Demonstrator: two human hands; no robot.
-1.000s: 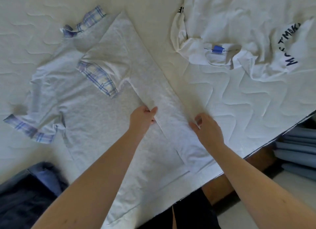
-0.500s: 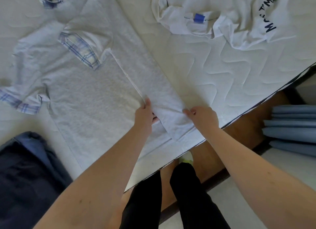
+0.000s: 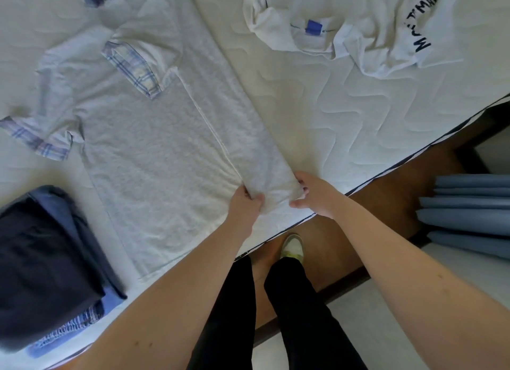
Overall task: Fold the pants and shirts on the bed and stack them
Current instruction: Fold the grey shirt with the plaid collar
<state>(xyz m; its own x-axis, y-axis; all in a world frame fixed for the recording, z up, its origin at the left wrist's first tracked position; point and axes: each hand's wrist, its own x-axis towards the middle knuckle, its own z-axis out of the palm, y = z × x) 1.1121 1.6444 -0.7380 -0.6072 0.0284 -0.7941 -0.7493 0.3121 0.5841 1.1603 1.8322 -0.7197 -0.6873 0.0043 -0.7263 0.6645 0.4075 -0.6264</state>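
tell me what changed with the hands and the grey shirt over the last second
Both hands slid down the folded side panel of the grey shirt to its bottom hem: the left hand and right hand now pinch its two corners. The fold itself, the white shirt and the dark stack stayed put.

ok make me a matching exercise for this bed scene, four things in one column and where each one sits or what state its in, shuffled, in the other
Things:
1. grey shirt
2. white shirt
3. dark folded stack
4. blue curtain

Places or states:
A. crumpled at the far side of the bed
B. off the bed, beside its right edge
C. spread flat, one side folded over, both hands at its hem
D. piled at the near left of the bed

Pairs: 1-C, 2-A, 3-D, 4-B. The left hand and right hand grip the folded strip's end.
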